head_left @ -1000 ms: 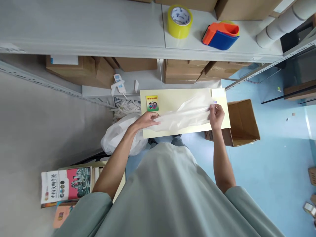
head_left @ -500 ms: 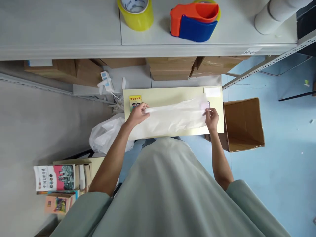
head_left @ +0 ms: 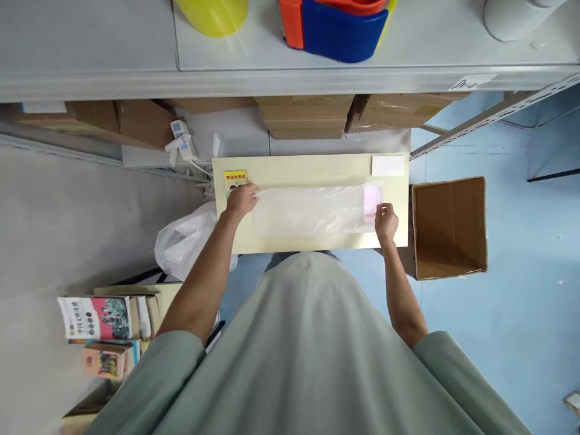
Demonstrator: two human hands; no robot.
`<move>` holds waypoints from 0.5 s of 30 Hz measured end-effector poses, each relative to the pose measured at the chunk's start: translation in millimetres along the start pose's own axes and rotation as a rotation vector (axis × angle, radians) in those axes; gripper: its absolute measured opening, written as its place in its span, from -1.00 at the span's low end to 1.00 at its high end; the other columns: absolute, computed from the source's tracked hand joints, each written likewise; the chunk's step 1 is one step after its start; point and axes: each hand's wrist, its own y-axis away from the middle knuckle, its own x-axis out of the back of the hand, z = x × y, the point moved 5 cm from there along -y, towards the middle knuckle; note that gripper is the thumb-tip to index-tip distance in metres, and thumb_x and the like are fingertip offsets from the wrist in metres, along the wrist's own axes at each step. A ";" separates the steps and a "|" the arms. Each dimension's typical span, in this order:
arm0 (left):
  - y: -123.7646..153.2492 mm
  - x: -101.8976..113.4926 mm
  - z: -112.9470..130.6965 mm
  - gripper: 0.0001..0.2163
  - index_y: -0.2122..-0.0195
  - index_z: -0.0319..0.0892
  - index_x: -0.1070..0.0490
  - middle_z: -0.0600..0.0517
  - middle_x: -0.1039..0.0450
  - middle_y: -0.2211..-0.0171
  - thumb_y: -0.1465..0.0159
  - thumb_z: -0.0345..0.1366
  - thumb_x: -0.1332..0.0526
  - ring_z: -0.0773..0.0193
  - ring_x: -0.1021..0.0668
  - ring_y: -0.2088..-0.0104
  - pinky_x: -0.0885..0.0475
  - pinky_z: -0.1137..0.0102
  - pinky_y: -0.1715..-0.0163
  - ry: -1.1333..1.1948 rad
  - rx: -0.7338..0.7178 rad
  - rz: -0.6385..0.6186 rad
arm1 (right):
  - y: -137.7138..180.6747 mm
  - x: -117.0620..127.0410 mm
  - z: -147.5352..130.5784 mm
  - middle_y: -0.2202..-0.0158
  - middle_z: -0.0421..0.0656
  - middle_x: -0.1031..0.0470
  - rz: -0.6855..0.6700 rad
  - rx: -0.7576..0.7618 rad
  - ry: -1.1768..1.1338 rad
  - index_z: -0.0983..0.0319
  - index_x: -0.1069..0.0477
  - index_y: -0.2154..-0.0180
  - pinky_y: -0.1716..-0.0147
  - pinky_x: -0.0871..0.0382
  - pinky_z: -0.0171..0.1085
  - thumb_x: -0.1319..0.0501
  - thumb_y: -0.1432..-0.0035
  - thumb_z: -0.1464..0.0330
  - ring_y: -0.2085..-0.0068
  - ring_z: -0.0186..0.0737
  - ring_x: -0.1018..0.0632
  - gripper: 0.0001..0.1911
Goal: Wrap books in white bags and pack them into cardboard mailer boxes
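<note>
A long translucent plastic bag (head_left: 308, 211) lies stretched flat across the cream tabletop (head_left: 299, 169). My left hand (head_left: 241, 200) pinches its upper left end. At the lower right end, my right hand (head_left: 386, 223) has its fingers closed on the bag's edge. A pink rectangle (head_left: 372, 202) shows through the plastic beside my right fingers; whether it lies inside or under the bag I cannot tell. Partly covered by my left hand is a small yellow-topped book (head_left: 235, 176). A white rectangular paper (head_left: 388, 165) rests at the table's far right corner.
An open cardboard box (head_left: 451, 229) stands right of the table. Above, a grey shelf edge (head_left: 290, 84) carries yellow tape (head_left: 215, 15) and an orange-and-blue tape dispenser (head_left: 342, 30). On the left are a white plastic bag (head_left: 188, 238) and stacked books (head_left: 99, 318).
The plastic bag has gone from raised and creased to flat on the table. My left hand has shifted slightly left, and the pink rectangle shows more clearly. The camera view has moved a little.
</note>
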 end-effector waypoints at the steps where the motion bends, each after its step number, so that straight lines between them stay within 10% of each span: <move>1: -2.0 -1.4 -1.9 -0.65 0.02 -0.11 -0.65 -0.22 -0.72 0.11 -0.16 -0.16 -0.42 -0.26 -0.65 -0.10 -0.46 -0.14 -0.22 0.008 0.016 -0.002 | -0.3 -1.4 1.8 0.17 0.05 -0.68 -0.005 -0.008 0.011 0.22 -0.48 0.05 0.27 -0.33 -0.22 -0.11 -0.52 0.20 0.27 -0.09 -0.59 -0.73; 10: 35.2 -20.9 22.4 -0.39 -0.49 -0.31 -0.21 -0.31 -0.10 -0.56 -0.52 -0.07 -0.14 -0.19 -0.11 -0.58 0.06 -0.02 -0.58 0.075 -0.109 0.225 | 9.4 -9.7 -28.3 -0.31 0.30 -0.42 0.137 0.197 0.103 0.36 -0.42 -0.23 -0.29 -0.44 0.16 -0.09 -0.54 0.14 -0.35 0.21 -0.44 -0.51; 15: 64.9 -91.5 67.4 -0.34 -0.55 -0.28 -0.14 -0.29 0.15 -0.65 -0.54 0.00 -0.03 -0.13 0.16 -0.66 0.19 -0.11 -0.59 0.150 -0.274 0.052 | 37.8 -75.6 -112.6 -0.60 0.16 -0.10 -0.221 0.501 0.145 0.32 -0.27 -0.46 -0.53 -0.15 0.20 0.01 -0.61 0.16 -0.62 0.12 -0.07 -0.42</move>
